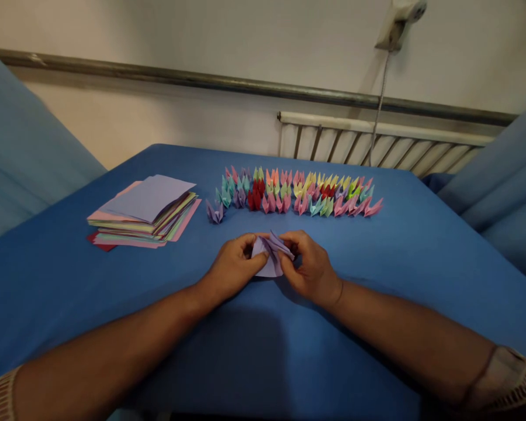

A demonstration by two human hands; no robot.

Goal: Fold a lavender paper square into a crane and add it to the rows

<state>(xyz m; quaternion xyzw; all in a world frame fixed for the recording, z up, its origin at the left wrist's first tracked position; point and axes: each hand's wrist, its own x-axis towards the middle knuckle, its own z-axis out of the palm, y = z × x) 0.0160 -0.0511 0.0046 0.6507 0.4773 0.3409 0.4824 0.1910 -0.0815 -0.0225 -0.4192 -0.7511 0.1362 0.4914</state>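
Note:
A partly folded sheet of lilac origami paper (pixel 270 266) is held between my two hands near the middle of the table. My left hand (pixel 234 261) pinches its left side, thumb on top and fingers behind. On the right side, my right hand (pixel 310 266) grips a raised flap with thumb and fingers. The folds stand partly opened towards me, and the fingertips behind the paper are hidden. Just beyond my hands, a lilac paper crane (pixel 216 213) stands at the left end of several rows of colourful paper cranes (pixel 284 202).
A loose stack of coloured paper sheets (pixel 153 199), lilac on top, lies at the left on the blue-covered table (pixel 166 333). Behind the table are a wall rail (pixel 201 80), a radiator (pixel 333 137) and a socket with a hanging cord (pixel 392 35). Blue curtains (pixel 21 146) flank both sides.

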